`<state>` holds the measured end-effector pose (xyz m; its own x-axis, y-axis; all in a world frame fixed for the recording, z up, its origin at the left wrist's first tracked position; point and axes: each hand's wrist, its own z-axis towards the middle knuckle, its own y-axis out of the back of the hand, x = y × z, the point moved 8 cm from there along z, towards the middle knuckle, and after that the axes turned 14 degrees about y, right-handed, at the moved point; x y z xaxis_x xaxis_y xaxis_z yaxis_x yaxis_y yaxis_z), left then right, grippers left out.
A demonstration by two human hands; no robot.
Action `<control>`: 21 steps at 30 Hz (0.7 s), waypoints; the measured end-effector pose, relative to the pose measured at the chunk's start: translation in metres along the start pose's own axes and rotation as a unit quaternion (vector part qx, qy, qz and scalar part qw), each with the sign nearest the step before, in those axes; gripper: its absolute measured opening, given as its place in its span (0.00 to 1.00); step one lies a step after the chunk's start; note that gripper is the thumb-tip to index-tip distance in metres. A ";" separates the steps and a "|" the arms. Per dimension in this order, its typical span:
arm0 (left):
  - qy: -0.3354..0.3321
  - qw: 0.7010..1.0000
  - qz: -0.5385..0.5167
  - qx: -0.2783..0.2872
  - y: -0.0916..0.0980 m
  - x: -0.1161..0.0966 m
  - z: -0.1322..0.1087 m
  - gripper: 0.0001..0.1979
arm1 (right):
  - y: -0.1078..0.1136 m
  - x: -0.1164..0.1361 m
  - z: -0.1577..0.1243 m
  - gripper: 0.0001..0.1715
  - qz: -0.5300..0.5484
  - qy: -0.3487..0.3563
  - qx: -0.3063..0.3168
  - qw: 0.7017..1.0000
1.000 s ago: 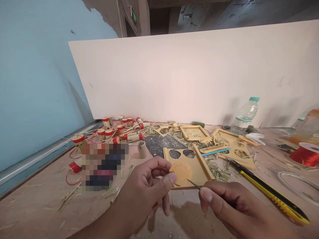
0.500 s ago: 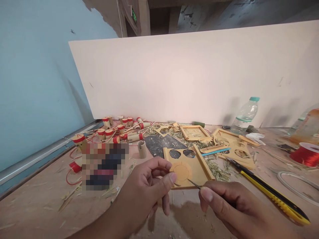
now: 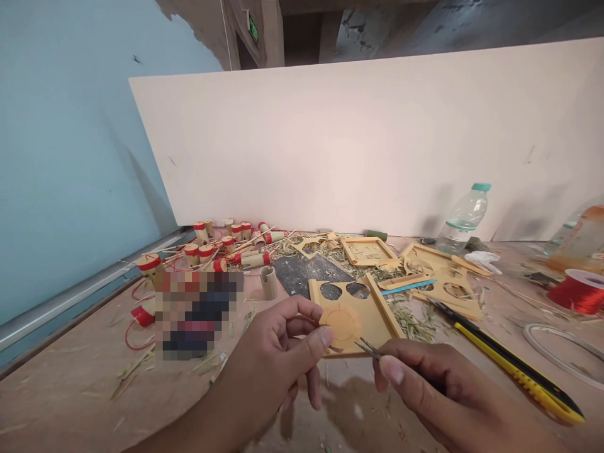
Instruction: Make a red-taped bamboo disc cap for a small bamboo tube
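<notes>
My left hand (image 3: 290, 352) pinches a thin yellow-orange disc (image 3: 340, 322) between thumb and fingers. An inner ring is marked on the disc, and a short line shows near its upper edge. My right hand (image 3: 419, 377) grips a fine-tipped pair of scissors (image 3: 367, 346), mostly hidden by the fingers. Its two thin points stand slightly apart just right of the disc's lower edge. Behind the disc lies a yellow sheet with raised side strips (image 3: 382, 314) and round holes cut through it.
A yellow-black utility knife (image 3: 509, 365) lies at right, near a red thread spool (image 3: 576, 291) and a tape ring (image 3: 542, 343). A plastic bottle (image 3: 467, 217) stands behind. Several red-topped tubes (image 3: 206, 253) and an open tube (image 3: 268, 283) are at left. Plant shavings (image 3: 415, 324) cover parts of the table.
The scissors' tips have parted; before, they showed as one point at the disc's edge. My right hand has shifted slightly. The left hand keeps its hold on the disc.
</notes>
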<state>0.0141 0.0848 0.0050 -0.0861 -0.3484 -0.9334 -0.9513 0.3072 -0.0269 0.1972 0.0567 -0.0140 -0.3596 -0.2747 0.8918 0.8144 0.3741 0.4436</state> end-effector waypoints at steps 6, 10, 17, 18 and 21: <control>0.006 1.000 -0.007 0.016 -0.002 0.002 -0.002 0.19 | 0.000 0.006 0.002 0.37 0.007 0.025 0.003 1.000; 0.010 1.000 -0.007 0.017 -0.003 0.001 -0.003 0.19 | -0.001 0.007 0.005 0.36 0.021 0.023 0.002 1.000; 0.010 1.000 -0.010 0.019 -0.002 0.000 -0.002 0.18 | 0.002 0.007 0.001 0.37 -0.003 0.030 -0.012 0.999; 0.011 1.000 -0.008 0.019 -0.002 0.000 -0.002 0.18 | 0.003 0.007 0.000 0.37 -0.004 0.031 -0.014 0.999; 0.014 1.000 -0.003 0.022 -0.004 0.001 -0.002 0.19 | 0.003 0.007 0.000 0.36 -0.008 0.035 -0.012 0.999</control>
<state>0.0169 0.0814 0.0050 -0.0897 -0.3756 -0.9224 -0.9380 0.3432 -0.0486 0.1972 0.0565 -0.0067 -0.3404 -0.3416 0.8761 0.8198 0.3485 0.4544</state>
